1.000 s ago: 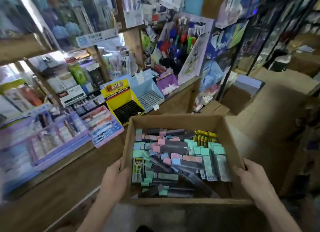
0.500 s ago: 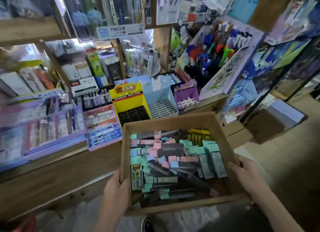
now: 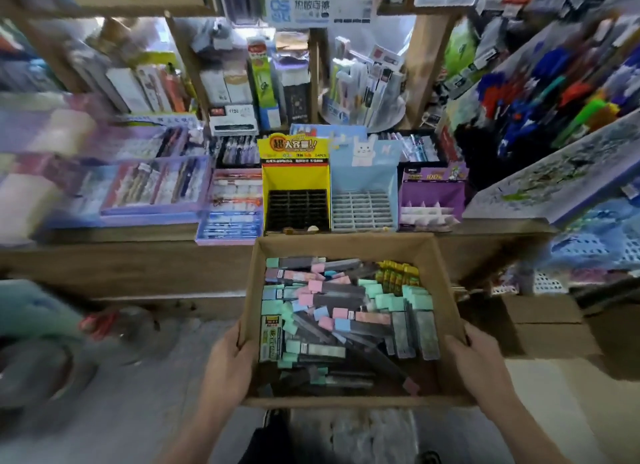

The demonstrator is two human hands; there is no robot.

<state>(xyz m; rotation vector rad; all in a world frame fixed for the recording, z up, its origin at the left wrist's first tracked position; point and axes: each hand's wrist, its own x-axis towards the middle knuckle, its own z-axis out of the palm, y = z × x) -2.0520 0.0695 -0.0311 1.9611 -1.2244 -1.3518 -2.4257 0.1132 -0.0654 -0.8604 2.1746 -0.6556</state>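
You held the box (image 3: 346,247) level in front of you, off the floor, with its far wall close to the front edge of the shelf (image 3: 138,262). It was open at the top. Your left hand (image 3: 227,363) gripped the left wall near the near corner, thumb at the rim and palm against the outside. The fingers ran under or behind the cardboard and could not be seen. Your right hand (image 3: 479,356) gripped the right wall in the same way, thumb on the rim and fingers out of sight beneath. Neither hand carried anything else.

The box was filled with slim packs (image 3: 332,321) with pink, blue and green caps, lying loose and crossed over each other. A row of yellow packs (image 3: 398,274) stood in the far right corner.

On the shelf just beyond the box stood three displays side by side: a yellow display (image 3: 294,176), a blue display (image 3: 363,176) and a purple display (image 3: 431,189). A pen rack (image 3: 554,92) leaned at the right. A carton (image 3: 543,321) sat low at the right, near your right hand. The left side of the view was blurred.
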